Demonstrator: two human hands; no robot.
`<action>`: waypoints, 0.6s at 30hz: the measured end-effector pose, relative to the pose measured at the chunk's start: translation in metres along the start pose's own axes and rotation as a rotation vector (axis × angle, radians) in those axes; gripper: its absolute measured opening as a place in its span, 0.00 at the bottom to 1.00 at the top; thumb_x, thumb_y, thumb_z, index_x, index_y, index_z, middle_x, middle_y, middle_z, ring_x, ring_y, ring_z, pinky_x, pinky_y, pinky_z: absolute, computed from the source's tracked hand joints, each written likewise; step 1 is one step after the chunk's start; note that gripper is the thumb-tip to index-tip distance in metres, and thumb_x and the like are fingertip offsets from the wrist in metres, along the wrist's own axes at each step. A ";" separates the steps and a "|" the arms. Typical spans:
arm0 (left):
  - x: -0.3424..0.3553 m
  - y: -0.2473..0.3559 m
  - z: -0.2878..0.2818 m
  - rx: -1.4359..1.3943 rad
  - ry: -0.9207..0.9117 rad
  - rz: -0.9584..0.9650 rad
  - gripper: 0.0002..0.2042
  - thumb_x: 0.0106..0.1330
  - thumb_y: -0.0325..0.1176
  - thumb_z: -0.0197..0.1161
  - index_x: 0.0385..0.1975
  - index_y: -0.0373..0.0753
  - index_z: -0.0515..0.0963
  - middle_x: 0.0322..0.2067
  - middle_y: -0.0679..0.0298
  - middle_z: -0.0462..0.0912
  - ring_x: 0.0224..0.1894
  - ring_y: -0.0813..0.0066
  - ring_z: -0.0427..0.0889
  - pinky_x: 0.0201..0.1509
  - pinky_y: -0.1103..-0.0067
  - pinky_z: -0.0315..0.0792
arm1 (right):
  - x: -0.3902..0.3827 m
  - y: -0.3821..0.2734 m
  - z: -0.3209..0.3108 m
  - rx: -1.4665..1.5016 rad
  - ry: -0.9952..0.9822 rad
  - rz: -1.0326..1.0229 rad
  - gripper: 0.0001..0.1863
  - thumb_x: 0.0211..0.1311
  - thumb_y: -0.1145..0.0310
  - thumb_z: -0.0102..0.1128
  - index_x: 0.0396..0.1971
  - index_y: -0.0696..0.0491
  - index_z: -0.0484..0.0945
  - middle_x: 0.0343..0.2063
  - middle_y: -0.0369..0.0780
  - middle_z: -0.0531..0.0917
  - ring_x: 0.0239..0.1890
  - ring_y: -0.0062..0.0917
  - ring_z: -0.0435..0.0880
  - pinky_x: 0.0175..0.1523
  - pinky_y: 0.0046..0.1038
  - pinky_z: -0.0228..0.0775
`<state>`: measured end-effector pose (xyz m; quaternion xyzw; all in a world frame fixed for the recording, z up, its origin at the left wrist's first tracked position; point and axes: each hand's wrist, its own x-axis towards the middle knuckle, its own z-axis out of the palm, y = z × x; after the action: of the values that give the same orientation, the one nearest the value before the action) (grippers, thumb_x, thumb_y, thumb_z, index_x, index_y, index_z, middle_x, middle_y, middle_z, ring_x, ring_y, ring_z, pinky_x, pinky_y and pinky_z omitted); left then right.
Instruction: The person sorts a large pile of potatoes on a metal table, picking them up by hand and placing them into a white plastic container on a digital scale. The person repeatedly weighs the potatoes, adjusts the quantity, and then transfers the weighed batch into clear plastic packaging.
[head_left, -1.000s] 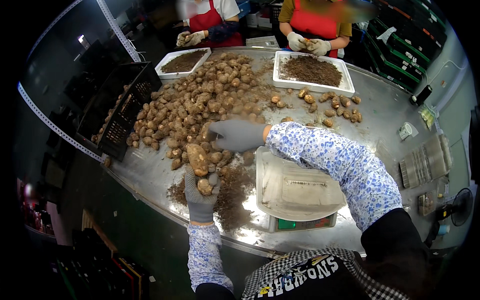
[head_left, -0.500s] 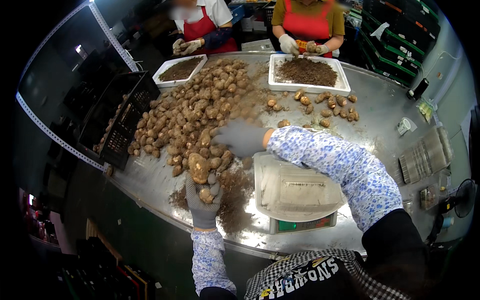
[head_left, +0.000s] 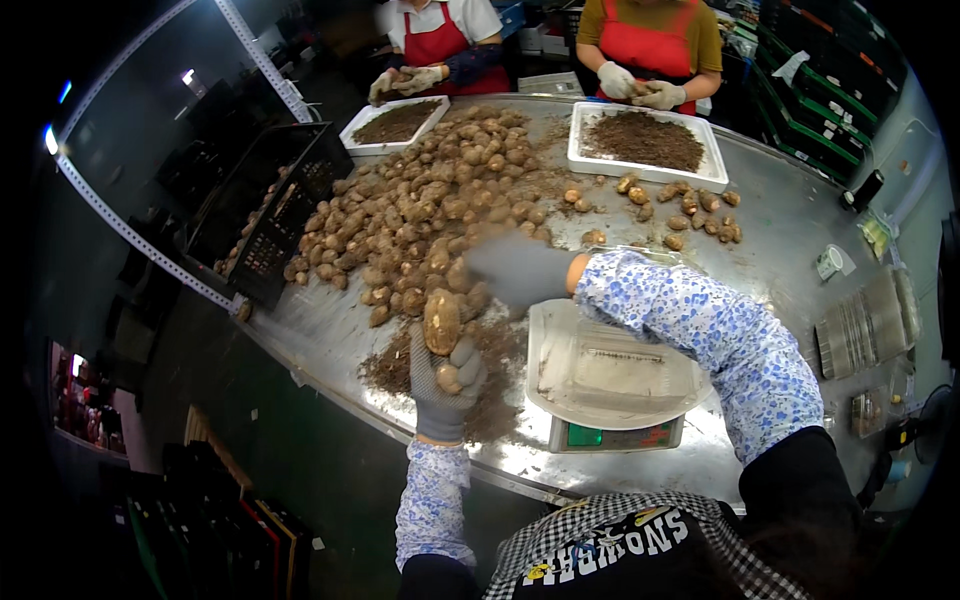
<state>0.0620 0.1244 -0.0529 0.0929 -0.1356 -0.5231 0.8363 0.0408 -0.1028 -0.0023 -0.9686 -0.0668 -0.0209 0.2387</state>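
My left hand (head_left: 442, 398), in a grey knit glove, is closed around taro roots at the pile's near edge. A large oblong taro root (head_left: 441, 322) stands up out of its grip, and a smaller taro root (head_left: 449, 378) shows between the fingers. My right hand (head_left: 525, 268), gloved in grey too, reaches over the near right side of the heap of brown taro roots (head_left: 420, 205). Motion smears its fingers, so whether they hold anything is unclear. Loose soil (head_left: 495, 405) lies about my left hand. Right of it, an off-white tray (head_left: 615, 375) rests on a scale (head_left: 610, 436).
Two co-workers in red aprons stand across the metal table (head_left: 780, 225), behind white trays of soil (head_left: 722, 170). Several loose taro roots (head_left: 690, 203) lie far right. A black crate (head_left: 275, 235) stands at left, clear plastic containers (head_left: 868, 325) at right.
The whole view has shifted, so the table appears further right and slightly higher. My left hand has moved a little right, with the large taro root more upright. My right hand stays over the pile.
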 end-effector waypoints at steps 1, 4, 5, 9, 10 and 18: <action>0.000 0.000 0.002 0.024 -0.035 -0.008 0.23 0.76 0.54 0.40 0.57 0.43 0.67 0.27 0.66 0.73 0.21 0.77 0.71 0.16 0.82 0.63 | 0.000 0.010 0.005 -0.087 0.067 0.016 0.17 0.69 0.58 0.51 0.47 0.55 0.77 0.43 0.47 0.81 0.39 0.41 0.82 0.47 0.41 0.73; -0.009 -0.001 0.013 0.251 0.334 0.032 0.22 0.76 0.52 0.41 0.57 0.42 0.67 0.29 0.64 0.76 0.22 0.76 0.74 0.16 0.83 0.64 | -0.023 -0.015 -0.019 0.270 0.079 0.041 0.24 0.68 0.55 0.53 0.57 0.54 0.73 0.56 0.48 0.77 0.49 0.40 0.81 0.55 0.39 0.72; -0.008 -0.003 0.017 0.463 0.323 0.079 0.22 0.75 0.50 0.45 0.59 0.41 0.66 0.31 0.63 0.77 0.23 0.76 0.74 0.18 0.83 0.66 | -0.030 -0.020 -0.032 0.345 -0.016 0.138 0.30 0.66 0.54 0.56 0.63 0.53 0.68 0.59 0.47 0.75 0.55 0.37 0.79 0.60 0.35 0.70; -0.005 -0.009 0.049 0.939 0.328 0.177 0.29 0.67 0.35 0.59 0.66 0.37 0.60 0.42 0.58 0.78 0.30 0.76 0.78 0.28 0.79 0.75 | -0.064 -0.032 -0.046 0.493 -0.094 0.072 0.30 0.65 0.49 0.57 0.56 0.58 0.73 0.48 0.49 0.80 0.51 0.38 0.81 0.57 0.35 0.71; -0.009 -0.010 0.052 0.980 0.341 0.208 0.29 0.66 0.33 0.59 0.66 0.36 0.60 0.44 0.57 0.77 0.31 0.76 0.78 0.29 0.80 0.76 | -0.070 -0.040 -0.043 0.495 -0.071 0.040 0.30 0.64 0.49 0.58 0.56 0.58 0.73 0.47 0.49 0.81 0.51 0.38 0.81 0.57 0.35 0.72; 0.002 -0.040 0.063 1.174 0.228 0.311 0.29 0.62 0.18 0.62 0.64 0.31 0.61 0.55 0.55 0.72 0.57 0.67 0.76 0.60 0.74 0.73 | -0.123 -0.058 -0.036 0.403 0.238 -0.024 0.31 0.59 0.54 0.67 0.57 0.57 0.73 0.46 0.48 0.81 0.50 0.37 0.81 0.56 0.35 0.72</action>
<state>0.0084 0.1046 -0.0050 0.5722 -0.3225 -0.2197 0.7213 -0.0890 -0.0835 0.0476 -0.8911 -0.0524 -0.1239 0.4334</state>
